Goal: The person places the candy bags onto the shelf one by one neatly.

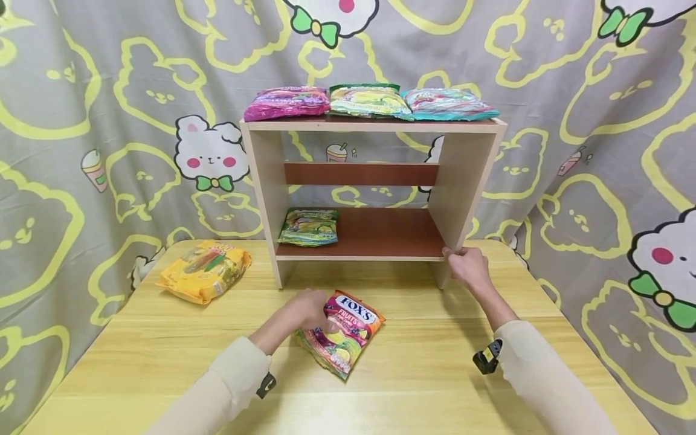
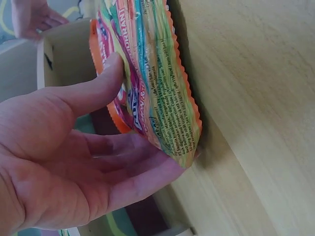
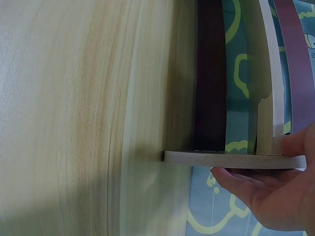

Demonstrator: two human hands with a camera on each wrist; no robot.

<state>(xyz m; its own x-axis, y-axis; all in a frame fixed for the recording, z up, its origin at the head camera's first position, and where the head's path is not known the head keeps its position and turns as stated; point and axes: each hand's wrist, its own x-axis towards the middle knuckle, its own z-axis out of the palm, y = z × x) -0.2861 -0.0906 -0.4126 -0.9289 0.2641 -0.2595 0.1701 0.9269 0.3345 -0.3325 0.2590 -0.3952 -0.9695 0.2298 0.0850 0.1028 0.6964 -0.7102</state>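
Note:
A FOX'S Fruits candy bag (image 1: pixel 356 329), purple and orange with a green lower part, is tilted above the wooden table in front of the shelf unit. My left hand (image 1: pixel 311 309) holds it by its left side. In the left wrist view, the thumb lies on one face of the candy bag (image 2: pixel 157 83) and the fingers lie behind and under it. My right hand (image 1: pixel 469 264) grips the right side panel of the shelf unit (image 1: pixel 388 232) near the lower shelf. The right wrist view shows the thumb and fingers on either side of that panel (image 3: pixel 226 160).
On the unit's top lie a magenta bag (image 1: pixel 288 103), a yellow-green bag (image 1: pixel 370 101) and a teal-and-red bag (image 1: pixel 451 104). A green bag (image 1: pixel 309 227) sits at the left of the lower shelf. A yellow bag (image 1: pixel 206 270) lies on the table (image 1: pixel 413 386) at left. Patterned curtains (image 1: pixel 157 96) surround it.

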